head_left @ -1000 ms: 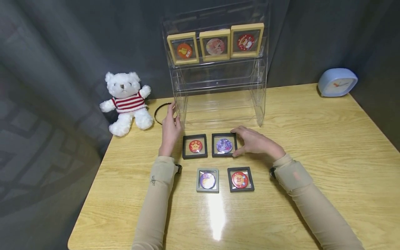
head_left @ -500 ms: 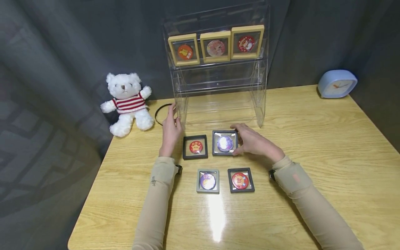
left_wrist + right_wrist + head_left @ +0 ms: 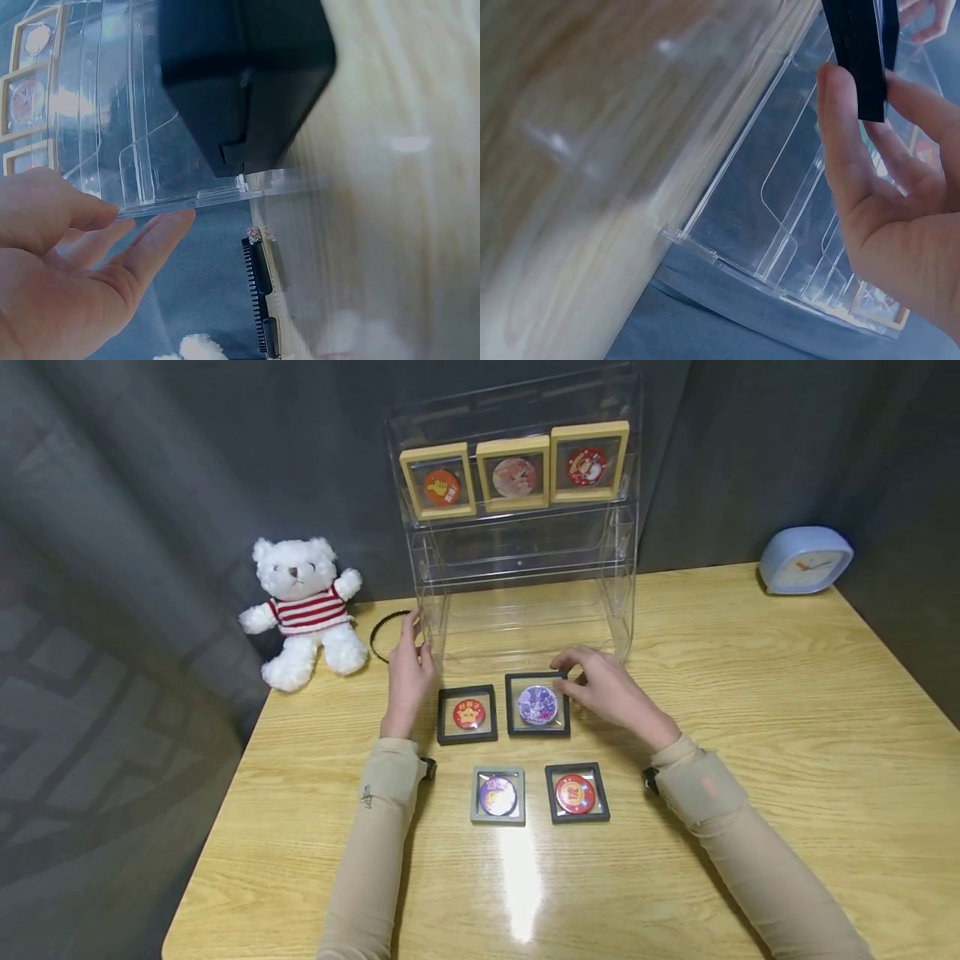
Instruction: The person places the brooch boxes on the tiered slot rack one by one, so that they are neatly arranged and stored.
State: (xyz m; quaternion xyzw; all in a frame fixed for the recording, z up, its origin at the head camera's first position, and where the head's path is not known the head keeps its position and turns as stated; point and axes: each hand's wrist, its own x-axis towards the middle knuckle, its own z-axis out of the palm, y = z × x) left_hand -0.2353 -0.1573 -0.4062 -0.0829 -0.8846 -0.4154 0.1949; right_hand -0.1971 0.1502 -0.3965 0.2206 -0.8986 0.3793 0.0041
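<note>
head view: right hand (image 3: 606, 687) pinches purple-badge frame (image 3: 537, 705); left hand (image 3: 408, 679) loose against rack (image 3: 519, 562); frame between both

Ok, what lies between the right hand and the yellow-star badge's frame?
The black frame with the purple badge, held near a corner by the right hand; the head view shows it.

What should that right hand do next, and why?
Perhaps lift the black square frame with the round purple badge toward the clear plastic rack, just under its top row: the right hand pinches that frame, the left hand touches the rack's side, and three pale yellow square frames already stand in that row.
</note>
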